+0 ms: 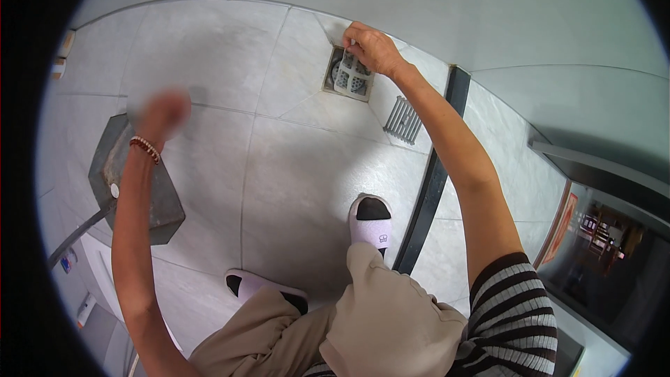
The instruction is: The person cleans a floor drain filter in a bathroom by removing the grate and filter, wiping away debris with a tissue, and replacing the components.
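My right hand (371,48) pinches the top edge of a pale plastic grid (343,84), held tilted over a square floor drain (331,70). Dark, perforated drain parts show through the grid's openings. On the tiles to the right of the drain lies a slotted grey drain cover (404,119), partly behind my right forearm. My left hand (165,110) is blurred, so its fingers and anything in them cannot be made out. It hovers by a grey, angular dustpan-like container (162,214) with a long handle (78,238); my forearm crosses in front of this container.
Pale grey tiles (298,178) cover the floor, bounded at the back by a wall (398,5). A raised black threshold strip (421,209) runs along the right. My slippered feet (370,220) are close below. An open doorway (596,241) is at the far right.
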`<move>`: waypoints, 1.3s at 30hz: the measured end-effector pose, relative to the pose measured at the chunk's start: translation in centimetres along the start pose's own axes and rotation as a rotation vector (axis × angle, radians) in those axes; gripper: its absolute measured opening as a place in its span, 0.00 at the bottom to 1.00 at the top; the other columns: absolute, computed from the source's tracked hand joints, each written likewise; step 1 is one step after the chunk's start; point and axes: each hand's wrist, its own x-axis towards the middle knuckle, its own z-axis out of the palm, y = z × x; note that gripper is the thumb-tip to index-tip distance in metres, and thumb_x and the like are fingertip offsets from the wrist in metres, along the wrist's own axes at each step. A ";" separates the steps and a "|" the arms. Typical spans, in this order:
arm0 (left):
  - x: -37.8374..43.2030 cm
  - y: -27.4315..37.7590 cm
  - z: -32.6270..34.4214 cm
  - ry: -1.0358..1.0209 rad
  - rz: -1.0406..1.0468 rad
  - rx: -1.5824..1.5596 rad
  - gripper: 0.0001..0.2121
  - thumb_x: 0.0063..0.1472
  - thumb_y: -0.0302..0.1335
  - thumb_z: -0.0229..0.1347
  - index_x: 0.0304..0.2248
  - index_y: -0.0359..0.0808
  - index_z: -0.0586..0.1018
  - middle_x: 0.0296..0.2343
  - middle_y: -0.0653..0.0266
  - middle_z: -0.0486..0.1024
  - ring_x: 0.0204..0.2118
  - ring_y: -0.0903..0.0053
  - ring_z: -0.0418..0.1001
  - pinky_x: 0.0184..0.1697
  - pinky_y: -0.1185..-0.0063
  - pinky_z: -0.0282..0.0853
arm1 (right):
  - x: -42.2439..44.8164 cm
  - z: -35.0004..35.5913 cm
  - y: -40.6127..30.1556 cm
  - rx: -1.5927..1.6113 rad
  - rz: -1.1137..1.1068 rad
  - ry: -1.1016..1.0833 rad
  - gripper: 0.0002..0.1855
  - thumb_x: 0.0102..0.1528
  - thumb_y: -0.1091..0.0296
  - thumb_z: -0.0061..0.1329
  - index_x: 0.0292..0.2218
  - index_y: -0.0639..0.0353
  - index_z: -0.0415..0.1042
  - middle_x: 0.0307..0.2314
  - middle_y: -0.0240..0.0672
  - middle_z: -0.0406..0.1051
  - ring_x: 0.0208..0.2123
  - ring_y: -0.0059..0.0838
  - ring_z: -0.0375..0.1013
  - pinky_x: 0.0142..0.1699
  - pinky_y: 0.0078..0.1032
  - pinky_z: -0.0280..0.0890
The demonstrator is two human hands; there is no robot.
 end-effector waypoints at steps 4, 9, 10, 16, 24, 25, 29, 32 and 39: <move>0.0 0.3 0.3 -0.042 0.011 -0.012 0.06 0.53 0.30 0.52 0.28 0.37 0.72 0.19 0.75 0.69 0.20 0.91 0.65 0.24 0.92 0.64 | -0.4 -0.9 -0.4 0.076 -0.094 0.004 0.04 0.43 0.79 0.42 0.25 0.59 0.62 0.26 0.33 0.64 0.30 0.37 0.65 0.35 0.28 0.60; 0.2 0.0 0.2 -0.103 0.074 0.015 0.06 0.54 0.30 0.50 0.28 0.36 0.72 0.19 0.75 0.68 0.20 0.91 0.65 0.25 0.92 0.63 | -1.8 -3.1 -1.5 0.154 -0.078 -0.033 0.04 0.46 0.78 0.41 0.27 0.60 0.63 0.25 0.34 0.66 0.28 0.30 0.65 0.32 0.23 0.60; 0.1 0.1 0.6 -0.102 0.073 0.011 0.06 0.54 0.30 0.50 0.28 0.36 0.72 0.19 0.75 0.68 0.20 0.91 0.65 0.25 0.92 0.63 | -2.2 -3.7 -1.6 0.203 -0.019 -0.003 0.03 0.46 0.77 0.41 0.28 0.60 0.63 0.25 0.33 0.67 0.28 0.27 0.65 0.31 0.22 0.60; -0.5 1.0 1.4 0.006 0.063 0.002 0.06 0.54 0.30 0.50 0.28 0.37 0.72 0.19 0.76 0.68 0.21 0.92 0.64 0.25 0.92 0.63 | -5.7 -7.6 -2.5 0.241 0.151 0.043 0.02 0.45 0.78 0.39 0.26 0.63 0.62 0.22 0.35 0.66 0.25 0.29 0.66 0.31 0.23 0.62; -2.2 3.0 2.6 0.003 -0.062 0.027 0.06 0.54 0.29 0.51 0.28 0.36 0.72 0.19 0.75 0.69 0.20 0.91 0.65 0.25 0.92 0.63 | -13.8 -3.4 -5.9 0.953 0.488 -0.081 0.04 0.47 0.80 0.41 0.26 0.60 0.63 0.21 0.25 0.63 0.25 0.15 0.65 0.29 0.14 0.61; -2.3 3.1 2.7 -0.001 -0.061 0.029 0.06 0.54 0.29 0.51 0.28 0.36 0.72 0.19 0.75 0.69 0.20 0.91 0.65 0.25 0.92 0.63 | -14.7 -2.1 -6.1 0.985 0.529 -0.107 0.04 0.48 0.80 0.41 0.26 0.59 0.63 0.21 0.25 0.63 0.25 0.15 0.66 0.28 0.14 0.61; -1.9 2.7 3.0 0.004 -0.057 0.040 0.06 0.54 0.29 0.50 0.27 0.35 0.72 0.19 0.74 0.69 0.20 0.90 0.65 0.25 0.91 0.63 | -16.7 2.9 -6.7 1.103 0.656 -0.165 0.03 0.47 0.77 0.44 0.27 0.59 0.64 0.20 0.27 0.65 0.24 0.17 0.67 0.27 0.15 0.61; -1.8 2.7 3.3 -0.017 -0.051 0.041 0.06 0.54 0.30 0.50 0.28 0.36 0.73 0.19 0.75 0.69 0.20 0.91 0.65 0.25 0.91 0.63 | -16.7 4.5 -6.6 0.473 0.437 0.089 0.06 0.44 0.76 0.46 0.28 0.64 0.68 0.21 0.37 0.65 0.23 0.31 0.67 0.31 0.26 0.62; -2.0 3.1 3.8 0.006 -0.061 0.050 0.06 0.53 0.28 0.50 0.27 0.34 0.73 0.19 0.73 0.69 0.20 0.89 0.65 0.26 0.91 0.63 | -10.2 4.6 -5.2 0.012 0.334 0.333 0.12 0.42 0.75 0.45 0.33 0.58 0.70 0.25 0.40 0.62 0.30 0.38 0.62 0.34 0.30 0.61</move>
